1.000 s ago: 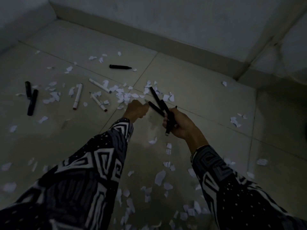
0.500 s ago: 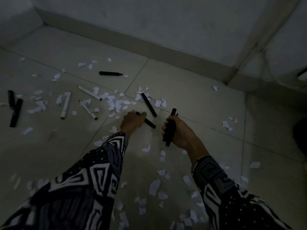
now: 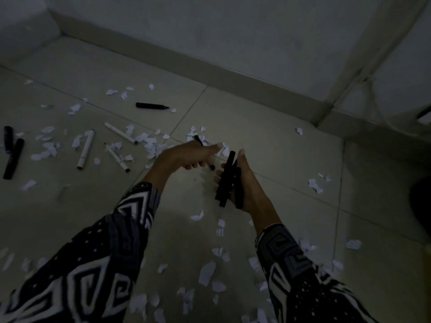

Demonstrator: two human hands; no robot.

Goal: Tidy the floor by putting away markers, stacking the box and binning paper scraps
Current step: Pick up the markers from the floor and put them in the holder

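Note:
My right hand [image 3: 250, 190] grips a bundle of black markers [image 3: 227, 178], held upright above the floor. My left hand [image 3: 184, 156] is just left of it and holds one black marker, whose end [image 3: 212, 168] pokes out under the fingers. Another black marker's tip [image 3: 198, 138] shows past that hand; the rest is hidden. Loose on the floor lie a black marker [image 3: 151, 105], three white markers [image 3: 121, 133] [image 3: 86, 149] [image 3: 116, 157] and two black ones at the far left [image 3: 13, 158]. White paper scraps [image 3: 206, 273] are scattered across the tiles. No box or bin is in view.
A wall with a dark skirting [image 3: 233, 73] runs along the back and meets a corner at the right [image 3: 326, 113]. A thin cable [image 3: 377, 106] hangs there. Something dark [image 3: 421, 201] sits at the right edge.
My left hand has lifted a black marker off the floor and brought it up beside the bundle. My right hand has risen slightly with its markers.

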